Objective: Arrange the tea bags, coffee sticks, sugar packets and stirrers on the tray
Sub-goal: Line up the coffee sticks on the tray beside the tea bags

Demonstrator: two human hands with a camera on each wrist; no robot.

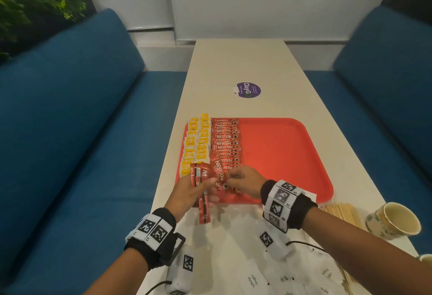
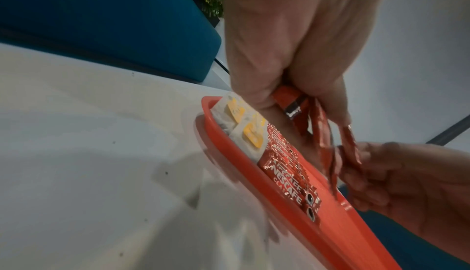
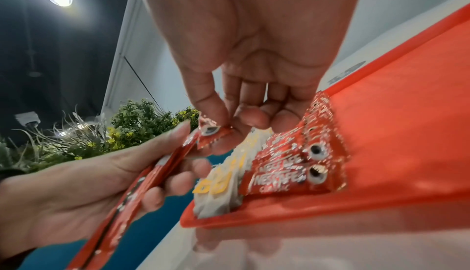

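A red tray [image 1: 285,154] lies on the white table. Yellow-tagged tea bags [image 1: 196,142] fill its left edge, and a column of red coffee sticks [image 1: 226,145] lies beside them. My left hand [image 1: 191,191] grips a bunch of red coffee sticks [image 1: 203,196] over the tray's near left corner. My right hand [image 1: 243,181] pinches the end of one coffee stick [image 3: 211,133] from that bunch between thumb and forefinger. White sugar packets [image 1: 253,280] lie on the table near me, and wooden stirrers [image 1: 341,210] lie to the right.
A paper cup [image 1: 392,221] lies on its side at the table's right edge, beyond the stirrers. A purple round sticker [image 1: 248,90] marks the table beyond the tray. Blue sofas [image 1: 70,119] flank the table on both sides.
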